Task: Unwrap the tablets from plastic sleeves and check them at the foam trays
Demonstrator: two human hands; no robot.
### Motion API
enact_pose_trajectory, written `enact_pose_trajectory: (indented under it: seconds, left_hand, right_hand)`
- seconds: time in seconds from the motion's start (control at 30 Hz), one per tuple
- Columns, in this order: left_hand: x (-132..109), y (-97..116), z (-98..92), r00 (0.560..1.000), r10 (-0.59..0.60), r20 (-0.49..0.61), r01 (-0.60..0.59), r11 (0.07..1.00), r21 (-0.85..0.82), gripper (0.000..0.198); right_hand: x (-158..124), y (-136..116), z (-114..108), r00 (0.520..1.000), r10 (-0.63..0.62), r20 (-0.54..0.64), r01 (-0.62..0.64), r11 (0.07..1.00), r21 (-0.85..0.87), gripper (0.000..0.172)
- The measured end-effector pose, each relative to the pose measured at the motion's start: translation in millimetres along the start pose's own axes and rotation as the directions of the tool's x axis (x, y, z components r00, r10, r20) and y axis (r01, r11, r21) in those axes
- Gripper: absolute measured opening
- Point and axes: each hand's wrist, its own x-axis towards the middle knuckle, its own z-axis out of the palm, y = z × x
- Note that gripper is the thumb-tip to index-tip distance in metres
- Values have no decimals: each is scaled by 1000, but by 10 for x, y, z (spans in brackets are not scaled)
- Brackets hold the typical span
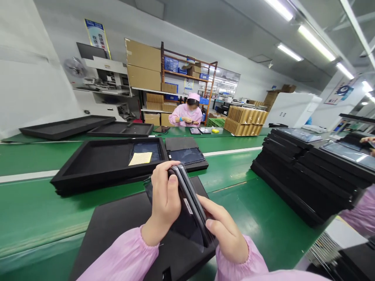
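My left hand (164, 191) and my right hand (224, 226) are closed around two dark tablets (191, 197) pressed face to face and tilted on edge. The left grips their upper end, and the right grips the lower right side. A small white label shows on the near tablet, and a clear film sheet (187, 228) hangs along its lower side. Underneath lies a flat black foam board (117, 222). Just beyond my hands, another tablet (187, 155) rests in a small black tray (179, 143).
A large black tray (79, 168) at left holds a tablet with a yellow label sheet (140, 158). Stacked black trays (295, 175) stand at right. Across the green bench (240, 199), a person in pink (187, 113) works beside cardboard dividers (246, 120). Another person's hand (367, 139) shows at far right.
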Motion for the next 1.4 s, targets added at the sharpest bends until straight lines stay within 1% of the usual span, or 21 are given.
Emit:
enact_pose_trajectory:
  seconds: [0.13,0.33,0.57,0.8,0.97,1.07,1.23,1.3,1.4]
  left_hand:
    - [12,7,4,999,38,4,-38,999,30,36]
    - [9,-6,6,1000,22,11,-22,1000,4,35]
    - [9,-4,16,1000,23,14,-23,1000,-21,33]
    - [9,-9,12,1000,1,20,0,1000,-13,36]
    - [9,-9,14,1000,-2,11,2,1000,-18,36]
    - [4,-14,8,1000,-24,14,24,999,-31,37]
    - [-1,-31,-5,996,-85,29,88,989,-116,37]
    - [1,-37,-9,993,-113,32,117,983,-144,38]
    - [2,-54,-17,988,-149,36,153,973,-172,39]
  right_hand:
    - [23,-12,5,999,32,-9,-33,999,-25,69]
    - [24,7,1,1000,17,6,-17,996,-91,61]
    - [47,6,39,1000,-20,5,20,995,-97,70]
    - [61,-13,54,1000,-13,-2,13,994,-108,70]
    - [82,-69,52,1000,1,10,1,990,-144,76]
    - [89,-101,60,1000,9,22,-5,985,-171,76]
    - [77,-122,70,997,6,71,9,979,-205,81]
    - [67,-107,65,997,12,74,2,984,-177,77]
    - [55,-70,57,998,20,59,-15,996,-86,62]
